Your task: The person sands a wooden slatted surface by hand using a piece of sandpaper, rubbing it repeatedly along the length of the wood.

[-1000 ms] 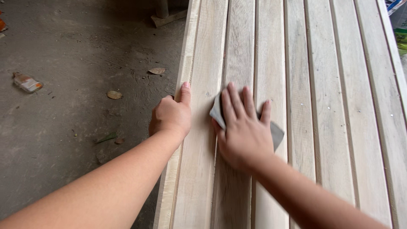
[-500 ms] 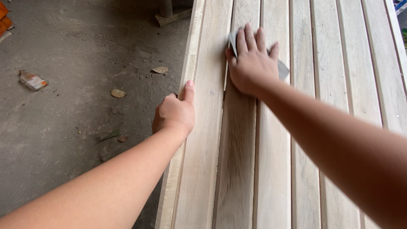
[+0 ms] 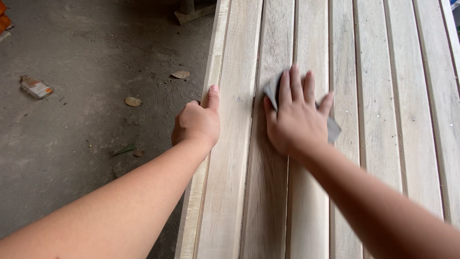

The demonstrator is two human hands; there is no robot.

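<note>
My right hand [image 3: 298, 117] lies flat on a grey sheet of sandpaper [image 3: 273, 89], pressing it onto a pale wooden slat [image 3: 270, 43] of a slatted panel. Corners of the sheet stick out past my fingers and by my wrist. My left hand [image 3: 197, 122] grips the panel's left edge rail [image 3: 213, 57], thumb pointing up along the top, fingers curled over the side.
The panel of several long pale slats [image 3: 383, 96] fills the right side. To the left is a dusty concrete floor [image 3: 81, 144] with dry leaves [image 3: 132, 101], a crushed bottle [image 3: 35, 87] and a wooden block [image 3: 194, 13] at the top.
My right hand slid the sandpaper far up the slat, then back down towards me. My left hand has stayed on the edge rail.
</note>
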